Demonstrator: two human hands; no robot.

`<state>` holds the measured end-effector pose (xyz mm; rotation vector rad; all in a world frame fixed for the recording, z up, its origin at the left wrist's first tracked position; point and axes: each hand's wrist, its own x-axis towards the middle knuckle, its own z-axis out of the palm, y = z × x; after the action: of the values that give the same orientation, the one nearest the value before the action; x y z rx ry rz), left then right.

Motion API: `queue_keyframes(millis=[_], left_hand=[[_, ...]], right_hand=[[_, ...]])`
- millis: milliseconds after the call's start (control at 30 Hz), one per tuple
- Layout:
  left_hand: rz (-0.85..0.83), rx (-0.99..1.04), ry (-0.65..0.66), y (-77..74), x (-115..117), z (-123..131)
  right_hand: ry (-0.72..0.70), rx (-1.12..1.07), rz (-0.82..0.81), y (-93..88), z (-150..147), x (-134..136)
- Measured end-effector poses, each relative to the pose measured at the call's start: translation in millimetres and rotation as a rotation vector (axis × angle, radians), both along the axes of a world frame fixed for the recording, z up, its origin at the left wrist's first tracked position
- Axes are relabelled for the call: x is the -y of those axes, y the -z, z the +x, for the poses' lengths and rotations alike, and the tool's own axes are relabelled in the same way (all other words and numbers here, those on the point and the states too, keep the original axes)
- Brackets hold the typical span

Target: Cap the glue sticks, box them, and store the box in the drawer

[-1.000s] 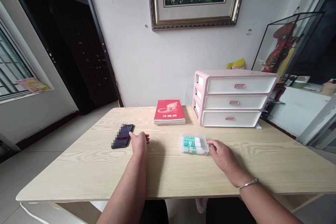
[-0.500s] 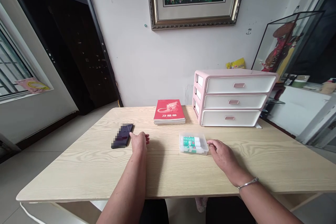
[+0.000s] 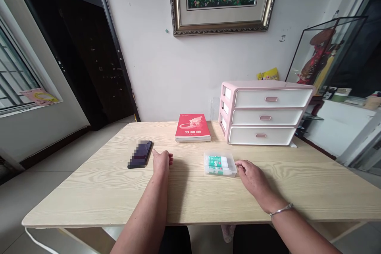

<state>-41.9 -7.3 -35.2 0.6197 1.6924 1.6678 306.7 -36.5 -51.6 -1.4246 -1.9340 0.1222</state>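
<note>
My left hand [image 3: 161,162] rests on the table just right of a black phone [image 3: 141,154], part of which is blurred into blocks. Its thumb sticks out toward the phone, the other fingers bend loosely, and nothing is held. A clear plastic case [image 3: 231,170] with white and green glue sticks [image 3: 218,162] inside lies near the middle of the table. Beside the case's right end is my right hand [image 3: 253,178], palm down with loosely bent fingers. Its fingertips are at the case's edge; whether they touch it I cannot tell.
A thick red book [image 3: 193,127] lies at the table's back edge. To its right stands a pink and white three-drawer box [image 3: 268,117], all drawers closed, with a yellow packet [image 3: 269,74] behind it. The pale wooden table [image 3: 89,194] meets the wall at the back.
My left hand has shifted slightly right, so its thumb is farther from the phone. My right hand and the case keep their places; the view has tilted a little.
</note>
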Motion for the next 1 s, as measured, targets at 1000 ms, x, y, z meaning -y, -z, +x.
queue_keyframes(millis=[1000], left_hand=[[-0.01, -0.431, 0.486, -0.1, 9, 33]], right_hand=[[0.009, 0.065, 0.005, 1.8, 0, -2]])
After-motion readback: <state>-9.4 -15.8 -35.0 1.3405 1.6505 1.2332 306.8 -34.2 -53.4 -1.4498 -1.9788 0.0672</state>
